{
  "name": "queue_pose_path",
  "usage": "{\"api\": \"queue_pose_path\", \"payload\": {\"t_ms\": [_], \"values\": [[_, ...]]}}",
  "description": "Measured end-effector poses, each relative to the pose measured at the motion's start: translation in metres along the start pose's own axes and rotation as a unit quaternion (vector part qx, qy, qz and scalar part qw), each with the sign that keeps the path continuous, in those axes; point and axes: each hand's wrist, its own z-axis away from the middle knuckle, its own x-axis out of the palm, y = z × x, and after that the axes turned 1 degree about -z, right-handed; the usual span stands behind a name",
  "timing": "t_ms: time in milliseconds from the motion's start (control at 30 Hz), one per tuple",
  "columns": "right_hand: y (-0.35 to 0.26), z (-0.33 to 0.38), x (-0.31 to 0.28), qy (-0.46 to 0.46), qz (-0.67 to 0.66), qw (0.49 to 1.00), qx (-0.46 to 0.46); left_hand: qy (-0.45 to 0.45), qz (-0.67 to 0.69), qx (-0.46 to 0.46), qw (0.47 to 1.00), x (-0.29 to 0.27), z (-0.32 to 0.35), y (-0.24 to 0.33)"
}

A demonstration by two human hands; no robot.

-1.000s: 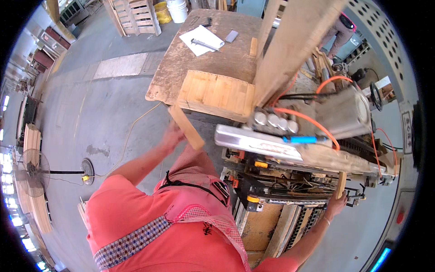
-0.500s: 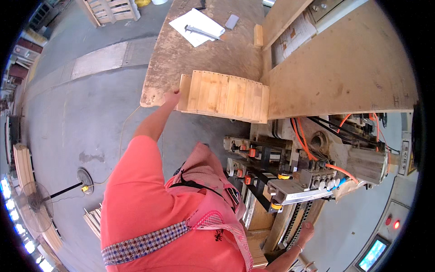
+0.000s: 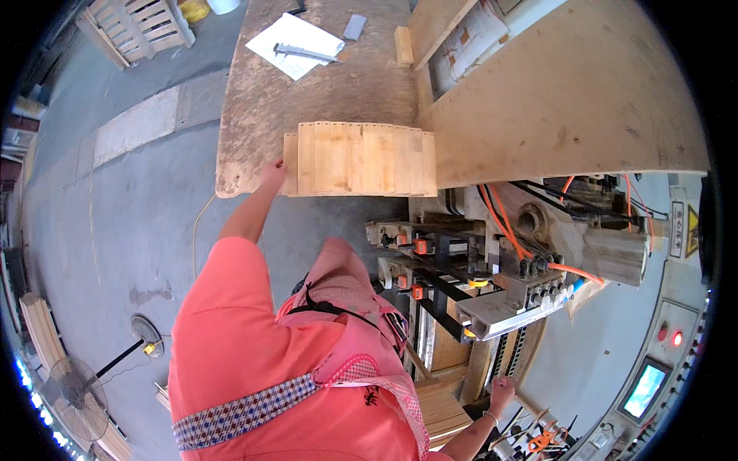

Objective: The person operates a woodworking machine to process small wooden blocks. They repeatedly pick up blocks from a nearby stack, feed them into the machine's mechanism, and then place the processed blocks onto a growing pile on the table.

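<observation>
A row of light wooden boards [image 3: 369,160], with small holes along their far ends, lies side by side on the worn brown table, at its near edge. My left hand [image 3: 272,174] is at the left end of this row. Its fingers are closed on the edge of the outermost board [image 3: 290,163], which sits slightly lower than its neighbours. My right hand [image 3: 502,390] hangs low at the right, beside the machine and above stacked wooden pieces [image 3: 440,409]. Its fingers look curled, and nothing shows in them.
Paper [image 3: 270,40] with a caliper [image 3: 306,53] on it and a grey block [image 3: 354,28] lie on the table [image 3: 261,100]. To the right stands a machine with clamps [image 3: 419,246], orange hoses [image 3: 503,223] and a lit screen [image 3: 646,390]. A fan [image 3: 77,398] stands at the left.
The whole view has shifted, so the table and boards appear further left and straighter. My left hand stays at the end board. My right hand remains low beside the machine.
</observation>
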Motion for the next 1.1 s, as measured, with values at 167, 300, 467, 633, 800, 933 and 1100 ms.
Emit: {"api": "queue_pose_path", "payload": {"t_ms": [167, 300, 467, 633, 800, 933, 1100], "values": [[0.008, 0.007, 0.005, -0.032, 0.023, 0.999, -0.022, 0.021, 0.052, 0.000, 0.998, 0.012, -0.025, -0.035], [0.031, 0.014, 0.007, -0.037, 0.158, 0.985, -0.057, -0.026, 0.142, 0.115, 0.983, 0.028, -0.036, -0.048], [-0.010, 0.007, -0.007, -0.046, 0.033, 0.996, 0.068, 0.008, -0.174, 0.084, 0.981, 0.009, -0.040, -0.028], [-0.012, -0.034, -0.019, 0.078, -0.020, 0.997, -0.019, 0.011, 0.189, 0.101, 0.977, -0.001, -0.027, -0.050], [0.011, -0.117, -0.021, 0.078, -0.039, 0.996, -0.022, -0.011, -0.235, 0.055, 0.970, -0.009, 0.059, -0.053], [0.012, -0.196, -0.029, 0.149, -0.081, 0.982, -0.088, -0.140, 0.067, -0.061, 0.986, 0.034, 0.174, -0.048], [0.014, -0.293, -0.041, 0.188, -0.129, 0.966, -0.125, -0.261, 0.179, 0.175, 0.932, 0.084, 0.384, 0.155]]}}
